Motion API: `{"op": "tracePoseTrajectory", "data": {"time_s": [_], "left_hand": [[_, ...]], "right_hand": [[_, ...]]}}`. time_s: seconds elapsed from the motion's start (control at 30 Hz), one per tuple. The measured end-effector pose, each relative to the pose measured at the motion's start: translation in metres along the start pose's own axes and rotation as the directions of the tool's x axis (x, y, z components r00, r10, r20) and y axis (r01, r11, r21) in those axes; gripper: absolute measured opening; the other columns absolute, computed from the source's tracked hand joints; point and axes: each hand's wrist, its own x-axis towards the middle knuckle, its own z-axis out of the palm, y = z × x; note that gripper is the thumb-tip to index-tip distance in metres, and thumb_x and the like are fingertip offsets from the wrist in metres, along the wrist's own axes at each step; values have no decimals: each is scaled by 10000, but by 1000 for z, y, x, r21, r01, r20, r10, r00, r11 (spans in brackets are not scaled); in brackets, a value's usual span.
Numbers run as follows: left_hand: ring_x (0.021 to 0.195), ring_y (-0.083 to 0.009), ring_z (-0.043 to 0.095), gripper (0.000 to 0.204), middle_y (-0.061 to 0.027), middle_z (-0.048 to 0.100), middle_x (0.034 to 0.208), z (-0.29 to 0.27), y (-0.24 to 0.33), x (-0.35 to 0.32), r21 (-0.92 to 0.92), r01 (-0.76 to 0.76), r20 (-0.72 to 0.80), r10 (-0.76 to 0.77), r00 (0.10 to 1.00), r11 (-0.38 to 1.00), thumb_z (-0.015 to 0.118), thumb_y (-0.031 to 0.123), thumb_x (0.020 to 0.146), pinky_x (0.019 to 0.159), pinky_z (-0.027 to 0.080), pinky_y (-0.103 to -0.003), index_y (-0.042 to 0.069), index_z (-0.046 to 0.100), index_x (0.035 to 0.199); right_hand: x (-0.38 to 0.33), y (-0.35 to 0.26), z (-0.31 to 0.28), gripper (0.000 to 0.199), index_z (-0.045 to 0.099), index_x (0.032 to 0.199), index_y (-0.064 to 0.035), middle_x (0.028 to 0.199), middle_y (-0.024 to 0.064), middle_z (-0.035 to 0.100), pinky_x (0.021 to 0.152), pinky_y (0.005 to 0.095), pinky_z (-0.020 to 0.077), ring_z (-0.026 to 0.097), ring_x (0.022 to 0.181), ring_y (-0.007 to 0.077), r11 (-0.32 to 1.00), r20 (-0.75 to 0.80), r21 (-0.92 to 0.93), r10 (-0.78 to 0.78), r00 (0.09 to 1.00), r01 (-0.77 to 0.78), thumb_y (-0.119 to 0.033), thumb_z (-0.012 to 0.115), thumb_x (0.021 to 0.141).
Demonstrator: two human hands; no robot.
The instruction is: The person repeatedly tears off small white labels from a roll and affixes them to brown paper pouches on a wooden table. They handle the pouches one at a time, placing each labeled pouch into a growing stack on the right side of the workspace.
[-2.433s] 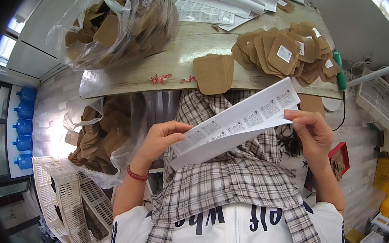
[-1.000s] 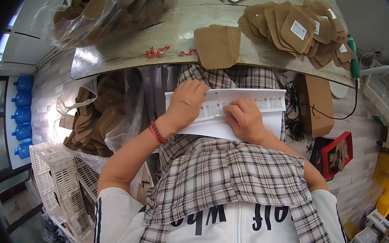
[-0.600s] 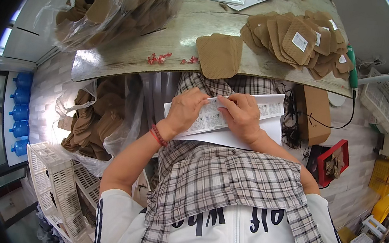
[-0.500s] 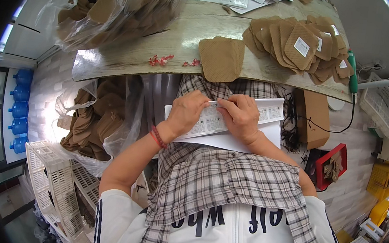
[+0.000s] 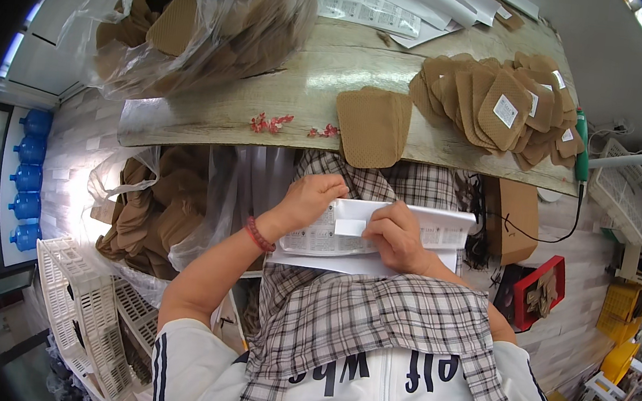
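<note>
A sheet of printed labels lies across my lap, over a plain white sheet. My left hand is closed on its far edge, thumb and fingers pinched together. My right hand pinches a white strip folded back over the printed face. Whether the strip is backing or the back of a label row, I cannot tell. On the table edge ahead sits a small stack of brown textured pads.
To the right is a spread pile of brown pads, some with white labels, beside a green-handled tool. A clear plastic bag of pads stands at the table's left. White crates and a red box are lower down.
My right hand has come nearer, folding a white strip back over the label sheet. My left hand still grips the far edge. The whole view has shifted slightly.
</note>
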Motion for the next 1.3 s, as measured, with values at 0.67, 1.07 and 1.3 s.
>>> {"op": "tracePoseTrajectory", "data": {"time_s": [0.67, 1.07, 1.3], "left_hand": [[1426, -397, 383, 144, -248, 502, 1432, -7, 42, 10, 597, -454, -90, 618, 781, 661, 684, 90, 836, 1217, 243, -551, 18, 561, 825], [1382, -395, 450, 165, -249, 524, 1414, -3, 30, 17, 576, -449, -97, 603, 792, 683, 707, 80, 813, 1176, 309, -564, 7, 565, 776], [1399, -380, 437, 155, -233, 518, 1426, -2, 26, 18, 587, -446, -101, 608, 788, 675, 707, 84, 813, 1187, 299, -560, 10, 575, 782]], "right_hand": [[108, 93, -30, 57, 575, 947, -19, 792, -9, 577, 671, 231, 453, 520, 728, 66, 633, 56, 514, 649, 759, -579, -46, 613, 980], [110, 102, -17, 58, 583, 913, 1, 765, 24, 575, 644, 272, 452, 533, 701, 101, 675, 52, 326, 686, 726, -662, -10, 634, 938], [111, 105, -19, 69, 595, 911, 0, 756, 28, 589, 638, 277, 451, 535, 697, 105, 632, 90, 321, 721, 687, -705, -40, 647, 935]]}}
